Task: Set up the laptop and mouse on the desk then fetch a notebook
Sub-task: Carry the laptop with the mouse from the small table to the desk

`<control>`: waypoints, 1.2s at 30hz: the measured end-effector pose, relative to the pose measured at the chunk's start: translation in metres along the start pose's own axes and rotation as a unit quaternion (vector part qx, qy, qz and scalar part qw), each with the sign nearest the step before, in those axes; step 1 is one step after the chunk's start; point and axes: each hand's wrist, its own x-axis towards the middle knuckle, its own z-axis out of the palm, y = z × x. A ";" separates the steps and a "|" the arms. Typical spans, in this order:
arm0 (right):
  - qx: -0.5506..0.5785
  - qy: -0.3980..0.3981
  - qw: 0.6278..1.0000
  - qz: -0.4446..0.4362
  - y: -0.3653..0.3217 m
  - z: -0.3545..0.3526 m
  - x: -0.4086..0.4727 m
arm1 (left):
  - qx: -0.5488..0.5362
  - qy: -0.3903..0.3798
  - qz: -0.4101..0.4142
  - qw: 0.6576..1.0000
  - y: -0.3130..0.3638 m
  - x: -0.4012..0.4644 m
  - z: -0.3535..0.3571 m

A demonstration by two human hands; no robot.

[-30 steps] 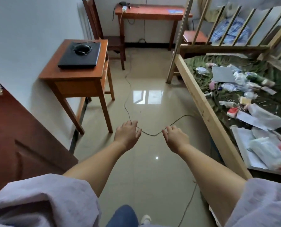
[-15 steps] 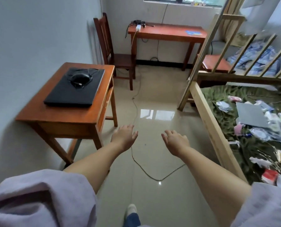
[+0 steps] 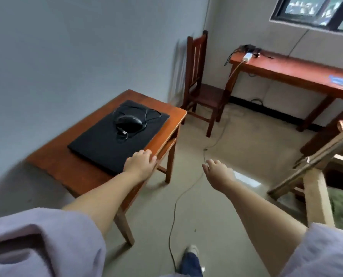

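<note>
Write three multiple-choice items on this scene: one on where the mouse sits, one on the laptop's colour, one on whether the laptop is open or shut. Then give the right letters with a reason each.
1. Where is the mouse?
A. On the floor
B. On top of the laptop
C. On the chair

2. What colour is the laptop?
A. Black
B. White
C. Red

3. What state is the laptop in?
A. Open, screen upright
B. Half open
C. Closed flat

Answers:
1 B, the mouse and its coiled cord rest on the laptop's lid, on the small desk.
2 A, the lid is black against the reddish-brown wood.
3 C, the lid lies flat with no screen showing; the left hand is over the laptop's near corner and the right hand is in the air over the floor, both with nothing in their grip.
</note>
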 end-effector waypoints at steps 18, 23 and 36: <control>-0.055 -0.043 0.956 -0.286 -0.126 -0.050 0.287 | -0.078 0.150 -0.509 0.844 -0.104 0.091 -0.015; -0.044 -0.062 0.953 -0.295 -0.170 -0.046 0.335 | -0.217 0.147 -0.641 0.722 -0.140 0.121 -0.012; 0.050 -0.193 0.975 -0.096 -0.231 -0.021 0.413 | -0.251 0.106 -0.716 0.643 -0.188 0.135 -0.011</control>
